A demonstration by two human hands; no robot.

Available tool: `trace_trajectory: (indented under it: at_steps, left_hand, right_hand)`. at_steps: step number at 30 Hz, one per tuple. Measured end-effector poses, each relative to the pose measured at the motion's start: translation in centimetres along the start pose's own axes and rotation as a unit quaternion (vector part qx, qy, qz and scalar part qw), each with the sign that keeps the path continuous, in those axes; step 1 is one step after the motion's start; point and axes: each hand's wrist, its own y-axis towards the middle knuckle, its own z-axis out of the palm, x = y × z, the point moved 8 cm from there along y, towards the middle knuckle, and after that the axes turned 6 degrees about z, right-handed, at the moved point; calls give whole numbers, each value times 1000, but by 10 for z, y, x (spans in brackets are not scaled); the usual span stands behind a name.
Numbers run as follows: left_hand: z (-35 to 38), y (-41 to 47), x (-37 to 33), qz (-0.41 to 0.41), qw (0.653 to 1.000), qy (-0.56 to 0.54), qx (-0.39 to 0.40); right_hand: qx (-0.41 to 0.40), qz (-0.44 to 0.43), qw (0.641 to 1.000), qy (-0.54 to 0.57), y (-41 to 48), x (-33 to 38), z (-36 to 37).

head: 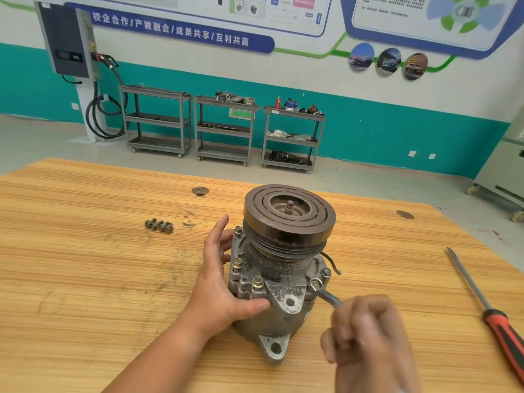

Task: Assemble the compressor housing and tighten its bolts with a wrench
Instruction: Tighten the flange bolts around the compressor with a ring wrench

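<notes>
Item: wrench (326, 296), my right hand (365, 330) clenched round it, on bolt (315, 283) front-right of housing (286, 316); left hand (224, 282) spread, bracing. Risk: slipping, rounding bolt.

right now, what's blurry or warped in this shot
Head view: the right hand is motion-blurred where it grips the wrench; the left hand and compressor are sharp; the teal wall band bows from the wide-angle lens; light is soft, shadows faint.

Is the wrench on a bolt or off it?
On: the wrench has its ring end around a bolt on the compressor housing, and the right hand grips its handle.
</notes>
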Motion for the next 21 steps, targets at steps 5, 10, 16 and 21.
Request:
trace_trajectory:
  at_steps: [5, 10, 16, 21]
  left_hand:
    - [0, 1, -1, 10, 1000, -1, -6]
    - [0, 0, 0, -2, 1000, 3, 2]
    - [0, 0, -2, -7, 1000, 4, 3]
    - [1, 0, -2, -6, 1000, 5, 3]
  right_hand:
    - [95, -178, 958, -204, -28, -18, 28]
    - [147, -235, 941, -194, -12, 11, 16]
    - [320, 89, 887, 321, 37, 10, 12]
    - [367, 209, 872, 249, 67, -5, 17]
